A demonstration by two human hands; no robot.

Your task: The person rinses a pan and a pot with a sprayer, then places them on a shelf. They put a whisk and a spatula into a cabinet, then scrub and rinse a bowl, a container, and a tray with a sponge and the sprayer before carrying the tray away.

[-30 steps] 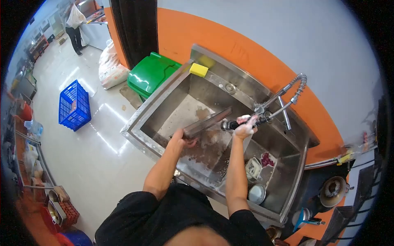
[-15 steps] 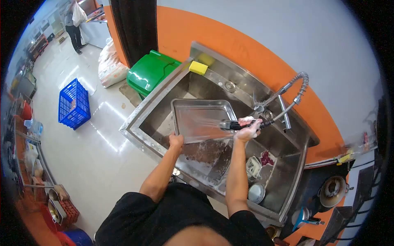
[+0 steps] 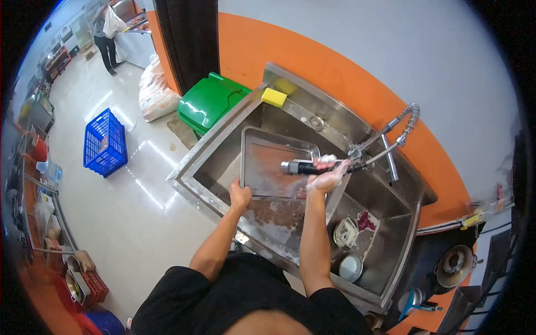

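Note:
My left hand (image 3: 240, 196) grips the near left corner of a rectangular metal tray (image 3: 273, 181), tilted inside the left basin of the steel sink (image 3: 220, 146). In my right hand (image 3: 329, 175), which has suds on it, is the black spray nozzle (image 3: 304, 168) of the spring-hose faucet (image 3: 413, 120). The nozzle points left over the tray. Foamy water lies in the basin below the tray. The right basin holds a white bowl (image 3: 350, 268), a strainer-like container (image 3: 346, 233) and dark red scraps (image 3: 365, 221).
A yellow sponge (image 3: 274, 97) sits on the sink's back ledge. Left of the sink are a green bin (image 3: 209, 103), a white sack (image 3: 156, 95) and a blue crate (image 3: 105, 144). Another person (image 3: 105, 42) stands far back left. A pan (image 3: 453, 266) is at the right.
My right hand and the nozzle have moved left over the tray. The tray is tilted more steeply. The whole view has shifted slightly.

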